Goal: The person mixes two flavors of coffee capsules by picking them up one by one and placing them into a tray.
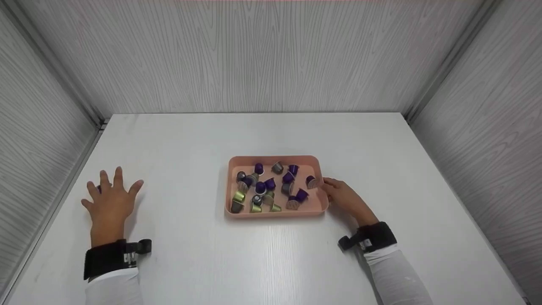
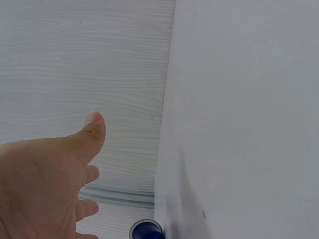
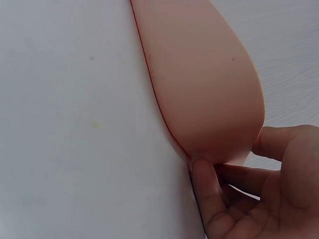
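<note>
A shallow pink tray [image 1: 275,214] holds several coffee capsules in purple [image 1: 270,183], green [image 1: 239,196] and grey [image 1: 277,167]. My right hand [image 1: 342,195] grips the tray's right side, its fingers [image 3: 205,186] at the bottom edge and another digit up by the rim in the right wrist view. At the far left, my left hand [image 1: 111,206] is spread wide with its palm down. Behind its fingers shows a purple capsule [image 1: 100,188], mostly hidden in the head view; its round rim appears at the bottom of the left wrist view, beyond the fingers.
The white table [image 1: 182,254] carries the tray near its middle. Grey wood-grain panels stand at the back [image 1: 254,55], left [image 1: 38,114] and right [image 1: 478,127]. Each wrist wears a black band with a small camera [image 1: 145,246].
</note>
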Demonstrator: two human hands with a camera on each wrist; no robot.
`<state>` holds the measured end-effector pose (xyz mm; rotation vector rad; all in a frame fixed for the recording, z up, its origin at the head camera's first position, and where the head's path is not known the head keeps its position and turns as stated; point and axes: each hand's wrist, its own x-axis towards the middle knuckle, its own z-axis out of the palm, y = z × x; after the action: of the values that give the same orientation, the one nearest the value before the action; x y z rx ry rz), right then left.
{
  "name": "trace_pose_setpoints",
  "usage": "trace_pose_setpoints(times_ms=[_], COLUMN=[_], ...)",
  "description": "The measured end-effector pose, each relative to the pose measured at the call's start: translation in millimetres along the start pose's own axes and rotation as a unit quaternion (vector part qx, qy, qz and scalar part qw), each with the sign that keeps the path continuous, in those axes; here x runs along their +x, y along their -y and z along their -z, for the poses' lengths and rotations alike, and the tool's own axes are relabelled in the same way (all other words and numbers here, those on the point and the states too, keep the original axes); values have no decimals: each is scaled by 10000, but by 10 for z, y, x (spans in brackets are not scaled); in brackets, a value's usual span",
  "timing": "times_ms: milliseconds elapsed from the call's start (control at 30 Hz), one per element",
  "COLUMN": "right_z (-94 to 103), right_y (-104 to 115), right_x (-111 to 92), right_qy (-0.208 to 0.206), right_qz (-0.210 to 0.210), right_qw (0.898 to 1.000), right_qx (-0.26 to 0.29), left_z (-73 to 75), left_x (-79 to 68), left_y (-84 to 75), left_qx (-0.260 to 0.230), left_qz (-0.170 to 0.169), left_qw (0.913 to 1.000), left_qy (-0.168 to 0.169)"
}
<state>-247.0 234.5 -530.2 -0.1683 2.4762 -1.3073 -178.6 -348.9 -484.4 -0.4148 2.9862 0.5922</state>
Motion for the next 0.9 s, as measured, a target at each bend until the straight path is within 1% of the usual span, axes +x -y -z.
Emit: trace_pose_setpoints(times_ms=[133,267,433,533,600,667,767,833,900], right_z=[-7,-8,0,2,1,-1,-1,-2,-1], right_y=[-6,-5,-7,-16,-22,-23,-17,-9,-3], right_x=[-3,-9,-20,-19,-15,-10,-5,-3,-2], right_qy=[6,-19,-23,14,56,71,81,40,27], right_qz=[-11,3,-30,11,85,144,181,160,146], right_qw=[10000,10000,9999,9997,9996,9994,9995,9998,9999], right_qx=[-19,-3,127,227,279,315,264,143,47], left_z=[11,9,-12,-36,-51,-66,-79,-87,-88], left_x=[-3,8,31,48,55,56,33,12,-11], left_y=[108,188,232,265,285,309,327,337,335], left_qx=[-121,-282,-477,-487,-467,-418,-321,-263,-250], left_qz=[182,265,274,194,148,114,53,26,29], left_qw=[9997,9989,9974,9976,9982,9989,9991,9979,9963], left_qy=[138,265,468,458,358,167,-267,-590,-822])
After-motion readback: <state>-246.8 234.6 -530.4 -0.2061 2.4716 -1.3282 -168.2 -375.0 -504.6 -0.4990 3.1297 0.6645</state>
